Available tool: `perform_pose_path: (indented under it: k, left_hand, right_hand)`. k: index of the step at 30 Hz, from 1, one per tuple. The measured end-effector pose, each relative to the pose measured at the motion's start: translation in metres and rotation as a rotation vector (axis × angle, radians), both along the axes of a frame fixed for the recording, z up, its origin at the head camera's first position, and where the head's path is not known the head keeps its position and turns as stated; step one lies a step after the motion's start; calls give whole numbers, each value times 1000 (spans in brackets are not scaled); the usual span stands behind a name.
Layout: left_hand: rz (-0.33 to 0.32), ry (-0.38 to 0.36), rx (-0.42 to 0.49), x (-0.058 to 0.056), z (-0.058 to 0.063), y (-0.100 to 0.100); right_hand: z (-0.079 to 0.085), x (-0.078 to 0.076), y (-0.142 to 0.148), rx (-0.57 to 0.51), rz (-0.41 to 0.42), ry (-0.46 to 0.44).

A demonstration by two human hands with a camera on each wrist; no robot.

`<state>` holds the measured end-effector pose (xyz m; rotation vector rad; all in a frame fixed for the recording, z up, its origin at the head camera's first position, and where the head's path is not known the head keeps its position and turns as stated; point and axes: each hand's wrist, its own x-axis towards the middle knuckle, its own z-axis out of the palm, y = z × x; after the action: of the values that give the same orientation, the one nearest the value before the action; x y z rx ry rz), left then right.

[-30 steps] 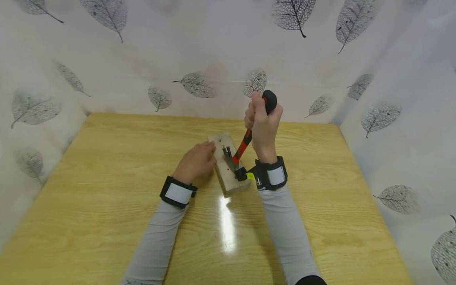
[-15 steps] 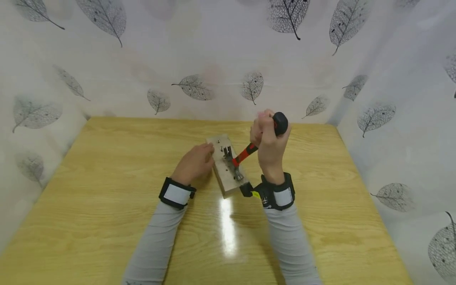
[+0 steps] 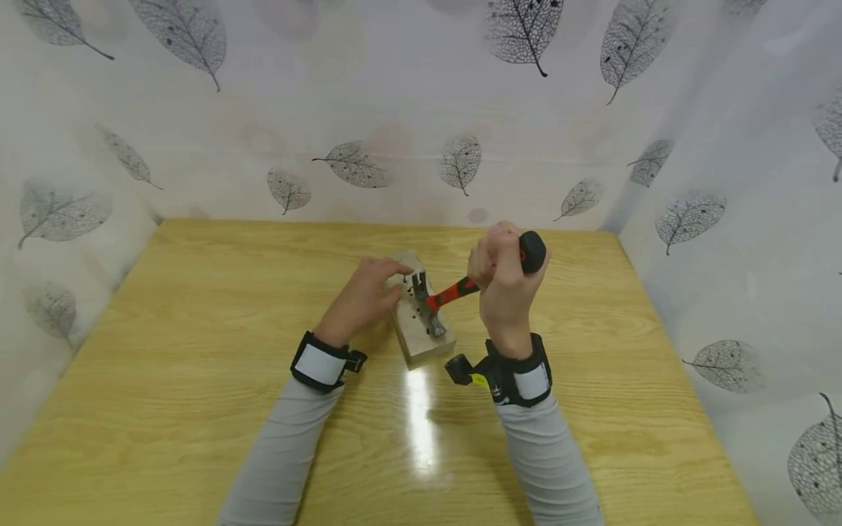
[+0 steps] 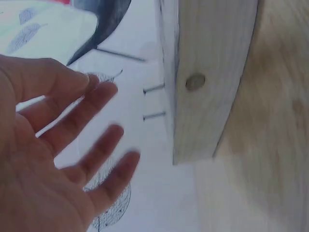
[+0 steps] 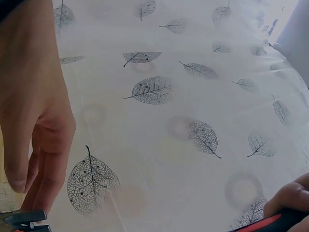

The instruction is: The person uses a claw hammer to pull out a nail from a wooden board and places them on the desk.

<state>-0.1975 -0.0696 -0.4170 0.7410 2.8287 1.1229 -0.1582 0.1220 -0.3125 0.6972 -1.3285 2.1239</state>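
Hammer (image 3: 454,292) and wooden block (image 3: 421,340) share the centre of the head view, the hammer's metal head lying over the block's upper face. Your right hand (image 3: 509,288), right of centre, grips the handle, fingers wrapped round it, with the black butt (image 3: 533,252) sticking out at the top of your fist. From there the red and black shaft slants down and left to the metal head. The claw (image 3: 419,283) points toward the top of the frame, and the striking end is nearer the bottom.

Your left hand (image 3: 362,299) is loose and wide: in the left wrist view its fingers are spread, well apart at the tips on the lower side. In the head view you have the index finger reaching over the block, just beside the claw; whether it touches, you cannot tell from here.

Two nails (image 4: 154,102) stand out from the block's face, in the middle of the left wrist view, and a round knot marks the side next to them. The claw also shows in the lower left corner of the right wrist view, below your left fingers.

The block rests on a wood-grain table (image 3: 197,402), with a leaf-printed covering (image 3: 388,80) behind it. You wear a black strap on each wrist, over grey sleeves (image 3: 270,453).
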Motion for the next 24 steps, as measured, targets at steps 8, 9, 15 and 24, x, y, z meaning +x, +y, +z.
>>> perform_pose_path:
  k: [8, 9, 15, 24]
  left_hand:
    - [-48, -57, -1, 3, -5, 6]
    - [-44, -56, -2, 2, -5, 6]
    - [-5, -24, -4, 1, -7, 5]
    - [77, 126, 12, -1, -6, -1]
  right_hand:
    - [-1, 3, -2, 26, -22, 23]
    - [-1, 4, -3, 30, -27, 25]
    - [-1, 6, -4, 19, -40, 38]
    - [-1, 7, -5, 22, -22, 24]
